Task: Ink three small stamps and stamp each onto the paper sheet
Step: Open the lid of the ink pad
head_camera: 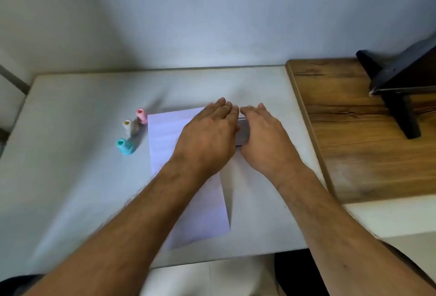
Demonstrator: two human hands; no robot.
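A grey box (241, 131), probably the ink pad, is covered by both hands, left (205, 139) and right (265, 135); their grip cannot be told. It should be opened steadily, the paper sheet (165, 135) kept flat. Three stamps (128, 126) stand at nine o'clock.

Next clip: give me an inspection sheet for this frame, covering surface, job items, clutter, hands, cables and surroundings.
Surface: pale table; a wooden top adjoins it on the right.
Job's things: paper sheet lies flat, unmarked where visible. Pink stamp, white stamp and teal stamp stand left of the sheet, untouched. A grey box, possibly the ink pad, sits between the hands.
Clutter: nothing seen.
Hands: left hand and right hand lie palm down at either side of the grey box; whether they grip it cannot be told.
Cables: nothing seen.
Surroundings: plain wall behind; black stand on the wooden top.
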